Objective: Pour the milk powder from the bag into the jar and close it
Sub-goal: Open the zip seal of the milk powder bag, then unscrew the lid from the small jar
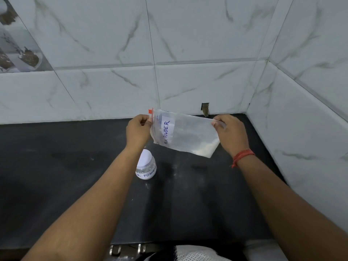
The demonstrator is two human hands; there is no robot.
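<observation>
The task looks to be at its beginning. The bag (183,133) is held in the air at the centre of the frame, above the dark table (56,176). The left hand (138,129) pinches its zip end near the red slider (150,111); the right hand (230,132) pinches the opposite end. The milk powder (205,148) lies in the lower right corner of the bag, so I judge nothing is poured yet. The jar (146,167) stands on the table just below the left hand, and its white lid (145,158) seems on. Opening the bag and jar, pouring and closing remain.
</observation>
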